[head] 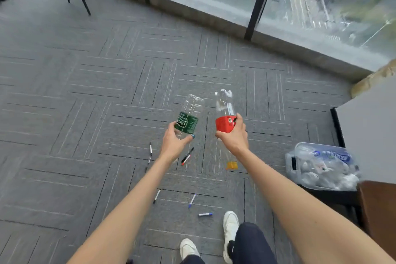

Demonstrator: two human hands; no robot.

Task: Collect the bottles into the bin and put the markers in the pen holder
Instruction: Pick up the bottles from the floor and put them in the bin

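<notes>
- Both forearms stretched forward and bare, side by side over the grey carpet point(85, 96), hands level with each other and apart.
- Left hand point(174, 142) palm turned inward, fingers and thumb wrapped around the lower end of the green bottle point(188, 118); bottle held off the floor, clear base pointing away and up.
- Right hand point(233, 135) back facing the camera, thumb on the near left edge, fingers curled over the label of the red bottle point(224, 113); clear base pointing away, neck running down under the wrist to an orange cap point(232, 165).
- Two bottles near each other, not touching.
- Bin point(321, 167) on the floor to the right beside a grey cabinet point(368, 122), full of clear bottles.
- Markers scattered on the carpet below the arms: black ones point(150, 149) left of the left wrist, a red-tipped pair point(187, 156) just under that hand, one black point(156, 196) and two blue point(192, 200) nearer the white shoes point(230, 227).
- Pen holder nowhere in view.
</notes>
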